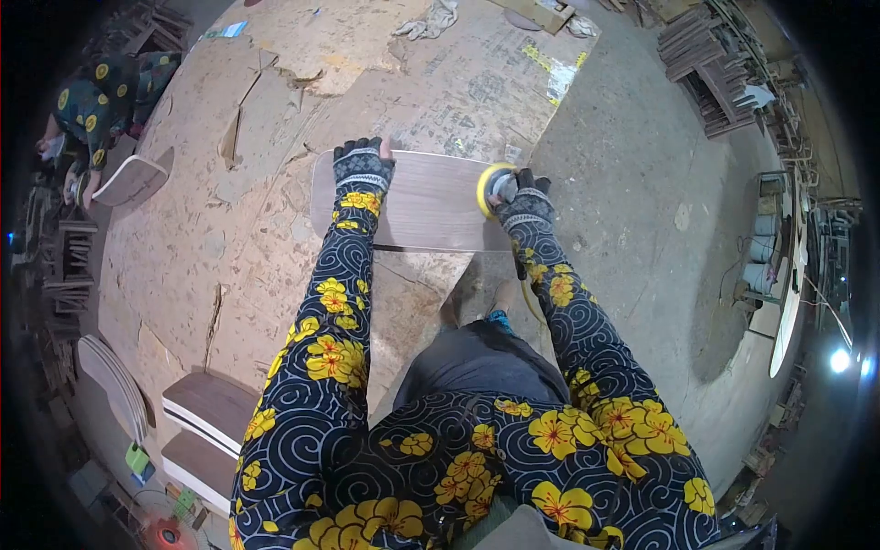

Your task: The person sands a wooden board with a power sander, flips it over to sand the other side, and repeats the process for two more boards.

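A curved-cornered wooden board [435, 206] with brown grain and a pale rim lies across the worktable's right edge. My left hand [364, 165], in a grey patterned glove, holds the board's far edge near its left end, fingers over the rim and thumb sticking out. At the board's right end, my right hand [526, 197] is closed around a sander [502, 187] with a round yellow pad. That pad meets the board's right edge; part of the tool is hidden under my fingers. A yellowish hose [532, 302] runs down from it beside my forearm.
The worn worktable [247, 192] has torn patches. Stacked boards [206, 412] sit at lower left, with a fan [167, 533] nearby. Another person [101, 110] is at the far left beside a board [135, 179]. Wooden pieces [706, 69] are piled upper right; a rag [429, 18] lies on top.
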`<state>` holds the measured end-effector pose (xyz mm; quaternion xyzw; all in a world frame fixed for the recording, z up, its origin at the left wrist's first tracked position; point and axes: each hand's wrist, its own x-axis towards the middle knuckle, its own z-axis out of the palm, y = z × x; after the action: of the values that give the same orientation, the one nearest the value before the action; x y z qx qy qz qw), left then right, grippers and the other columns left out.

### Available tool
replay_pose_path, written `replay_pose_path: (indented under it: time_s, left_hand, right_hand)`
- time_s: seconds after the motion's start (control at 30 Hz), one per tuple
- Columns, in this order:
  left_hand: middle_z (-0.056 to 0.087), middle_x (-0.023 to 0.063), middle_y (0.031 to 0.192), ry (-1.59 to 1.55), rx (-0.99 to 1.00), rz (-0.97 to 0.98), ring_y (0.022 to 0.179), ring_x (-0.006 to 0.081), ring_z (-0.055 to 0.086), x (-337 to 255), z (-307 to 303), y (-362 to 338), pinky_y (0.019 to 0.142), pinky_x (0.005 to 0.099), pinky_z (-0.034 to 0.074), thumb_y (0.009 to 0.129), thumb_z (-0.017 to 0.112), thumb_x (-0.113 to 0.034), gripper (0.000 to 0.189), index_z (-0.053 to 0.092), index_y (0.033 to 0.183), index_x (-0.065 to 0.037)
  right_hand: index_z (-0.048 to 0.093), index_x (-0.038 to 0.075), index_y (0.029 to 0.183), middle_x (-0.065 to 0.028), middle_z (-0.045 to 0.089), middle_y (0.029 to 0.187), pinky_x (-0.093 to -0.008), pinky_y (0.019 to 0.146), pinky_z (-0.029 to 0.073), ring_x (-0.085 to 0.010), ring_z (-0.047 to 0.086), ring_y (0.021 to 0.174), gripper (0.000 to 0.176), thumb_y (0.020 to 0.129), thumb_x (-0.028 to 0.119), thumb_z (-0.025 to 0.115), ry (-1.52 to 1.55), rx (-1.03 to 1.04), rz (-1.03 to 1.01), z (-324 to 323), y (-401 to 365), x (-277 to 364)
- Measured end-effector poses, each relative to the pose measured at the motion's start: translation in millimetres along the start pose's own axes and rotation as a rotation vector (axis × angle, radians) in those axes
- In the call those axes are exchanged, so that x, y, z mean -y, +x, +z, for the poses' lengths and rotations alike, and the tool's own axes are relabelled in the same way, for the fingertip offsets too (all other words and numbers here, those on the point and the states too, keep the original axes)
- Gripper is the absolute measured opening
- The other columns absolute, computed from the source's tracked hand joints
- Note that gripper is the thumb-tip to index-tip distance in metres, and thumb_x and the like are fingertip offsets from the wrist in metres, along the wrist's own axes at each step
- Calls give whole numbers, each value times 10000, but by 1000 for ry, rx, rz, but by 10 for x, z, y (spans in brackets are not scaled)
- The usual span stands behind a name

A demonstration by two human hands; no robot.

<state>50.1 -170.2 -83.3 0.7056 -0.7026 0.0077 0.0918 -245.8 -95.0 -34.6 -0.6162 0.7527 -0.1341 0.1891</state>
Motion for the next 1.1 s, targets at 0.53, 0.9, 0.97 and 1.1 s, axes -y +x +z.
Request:
replay_pose_path:
  time_s: [0.53, 0.9, 0.97, 1.1]
  left_hand:
    - [706, 124, 1009, -1, 6, -1, 992, 340, 634, -41, -131, -19, 920, 485, 446, 950, 441, -385, 374, 707, 1011, -129]
    - [703, 120, 1022, 0, 0, -8, 985, 343, 631, -15, -56, -10, 918, 503, 438, 953, 431, -385, 382, 705, 1028, -129]
    - [702, 120, 1025, 0, 22, -15, 990, 341, 630, -34, -64, -19, 916, 501, 437, 955, 429, -385, 382, 704, 1032, -131]
    - [699, 110, 1044, 27, 46, -24, 1021, 322, 626, -44, -72, -10, 927, 489, 428, 955, 426, -387, 387, 704, 1047, -134]
  right_hand:
    - [486, 159, 1316, -241, 508, 1191, -507, 855, 517, -427, 575, 1061, 686, 738, 398, 768, -3, 132, -287, 286, -127, 300]
    - [508, 144, 1273, -229, 505, 1171, -516, 850, 506, -423, 559, 1027, 663, 716, 356, 799, 11, -88, -185, 291, -201, -413]
    - [516, 146, 1263, -230, 498, 1176, -519, 831, 513, -430, 575, 1008, 630, 726, 325, 793, -12, -71, -311, 300, -412, -351]
    - [516, 128, 1274, -241, 497, 1183, -532, 813, 522, -452, 592, 992, 623, 740, 305, 785, 86, 17, -294, 305, -538, -181]
